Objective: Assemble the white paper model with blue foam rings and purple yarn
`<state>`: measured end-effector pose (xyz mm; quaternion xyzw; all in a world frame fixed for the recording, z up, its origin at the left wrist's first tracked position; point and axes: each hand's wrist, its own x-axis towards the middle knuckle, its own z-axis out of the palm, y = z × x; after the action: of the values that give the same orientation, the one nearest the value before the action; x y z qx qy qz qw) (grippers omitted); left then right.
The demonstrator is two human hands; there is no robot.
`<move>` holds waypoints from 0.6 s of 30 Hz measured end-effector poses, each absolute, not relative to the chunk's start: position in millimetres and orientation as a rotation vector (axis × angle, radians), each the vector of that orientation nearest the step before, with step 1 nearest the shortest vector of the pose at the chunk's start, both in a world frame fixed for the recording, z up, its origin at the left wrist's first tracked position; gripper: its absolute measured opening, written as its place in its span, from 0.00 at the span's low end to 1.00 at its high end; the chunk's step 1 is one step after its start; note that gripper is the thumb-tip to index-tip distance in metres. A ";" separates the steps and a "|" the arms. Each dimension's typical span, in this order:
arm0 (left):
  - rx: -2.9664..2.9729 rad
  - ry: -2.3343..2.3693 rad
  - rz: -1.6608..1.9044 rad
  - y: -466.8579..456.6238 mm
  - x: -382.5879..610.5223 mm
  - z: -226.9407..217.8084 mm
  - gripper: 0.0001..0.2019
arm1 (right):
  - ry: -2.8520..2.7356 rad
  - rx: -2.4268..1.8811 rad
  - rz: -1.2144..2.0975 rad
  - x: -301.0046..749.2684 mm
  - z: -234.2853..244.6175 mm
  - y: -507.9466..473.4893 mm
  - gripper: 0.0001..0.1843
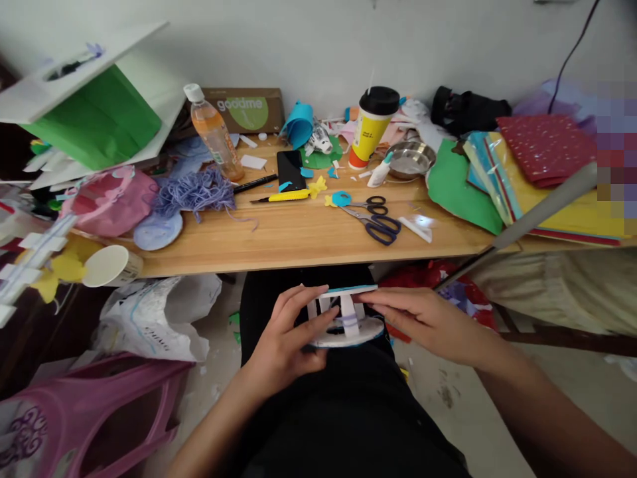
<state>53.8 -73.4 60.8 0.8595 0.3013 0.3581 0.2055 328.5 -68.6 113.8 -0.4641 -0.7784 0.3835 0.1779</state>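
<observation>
Over my lap, just below the table's front edge, I hold a small white foam-board model [350,318] with two round discs joined by upright strips. Its upper disc shows a blue top face. My left hand [293,325] grips the left side, fingers on the upper disc and between the discs, thumb low by the bottom disc. My right hand [423,315] touches the right side, its fingertips at the upper disc's edge. On the table nearest the model lie dark blue scissors [381,229], a second pair [375,204] and a yellow craft knife [288,196].
Across the wooden table [279,232] stand an orange drink bottle [216,136], a yellow cup [368,129] and a metal bowl [411,159]. Purple yarn [194,192] lies left; coloured sheets [547,153] pile right. A grey pole [542,206] slants across the right edge. A pink stool [99,405] stands lower left.
</observation>
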 end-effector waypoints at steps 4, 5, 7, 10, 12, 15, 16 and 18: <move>2.345 0.839 1.026 -72.7 57.0 58.4 0.30 | -2.169 -1.288 1.192 320.4 113.4 -75.1 0.17; 2.336 0.840 1.035 -72.4 57.8 58.3 0.30 | -2.171 -1.277 1.202 319.3 112.5 -76.8 0.18; 2.327 0.830 1.036 -72.1 58.9 58.6 0.29 | -2.184 -1.237 1.216 318.4 110.7 -78.7 0.21; 2.301 0.794 1.020 -72.2 59.9 59.3 0.26 | -2.227 -1.140 1.311 319.6 110.1 -78.4 0.24; 2.269 0.779 1.014 -72.5 60.8 59.0 0.24 | -2.225 -1.096 1.358 321.3 111.0 -77.8 0.23; 2.234 0.767 1.016 -72.8 62.6 56.5 0.25 | -2.175 -1.091 1.368 323.7 111.8 -78.0 0.21; 2.227 0.757 1.019 -73.0 63.4 55.0 0.25 | -2.164 -1.093 1.383 324.2 111.2 -78.4 0.21; 2.205 0.743 1.026 -73.9 65.3 51.0 0.28 | -2.143 -1.115 1.438 324.3 108.6 -79.4 0.22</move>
<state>65.3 -73.9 51.0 0.8285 0.2792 0.3854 0.2952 324.3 -79.4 108.6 -0.3913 -0.7520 0.5044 0.1644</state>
